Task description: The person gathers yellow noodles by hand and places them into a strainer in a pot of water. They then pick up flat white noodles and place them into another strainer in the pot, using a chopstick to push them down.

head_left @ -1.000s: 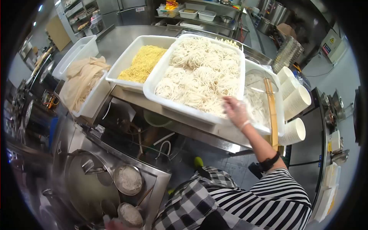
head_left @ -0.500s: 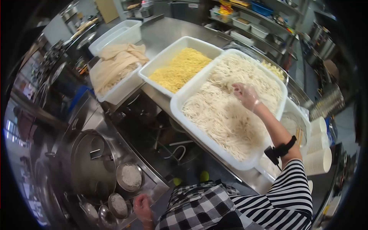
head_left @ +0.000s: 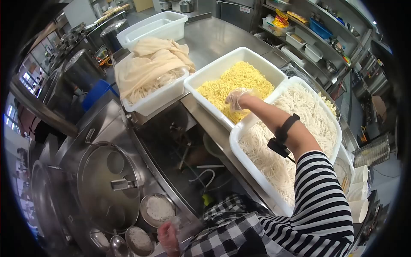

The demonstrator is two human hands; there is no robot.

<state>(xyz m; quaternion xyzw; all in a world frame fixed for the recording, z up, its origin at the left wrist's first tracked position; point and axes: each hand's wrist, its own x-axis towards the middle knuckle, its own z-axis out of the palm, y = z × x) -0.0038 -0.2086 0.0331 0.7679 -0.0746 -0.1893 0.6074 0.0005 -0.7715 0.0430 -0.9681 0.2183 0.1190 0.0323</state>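
Observation:
My right hand (head_left: 238,100), in a clear plastic glove, reaches down into the yellow noodles (head_left: 214,88) in a white tub (head_left: 197,77); its fingertips are hidden, so whether it grips any is unclear. Beside it, a larger white tub (head_left: 239,147) holds white noodles (head_left: 269,156), under my right forearm. My left hand (head_left: 168,236), also gloved, hangs low near the metal bowls with its fingers curled; what it holds, if anything, cannot be made out. A bowl of white contents (head_left: 158,209) lies just above it.
At left is a large pot of liquid (head_left: 100,192). A cloth (head_left: 156,58) partly covers noodles in another white tub (head_left: 150,107). Stacked paper bowls (head_left: 358,210) stand at right. Shelves with containers (head_left: 314,51) are at the upper right. A blue bucket (head_left: 96,95) stands at left.
My right hand has moved left from over the white noodles into the yellow noodles. The view has shifted, and my left hand remains low by the bowls.

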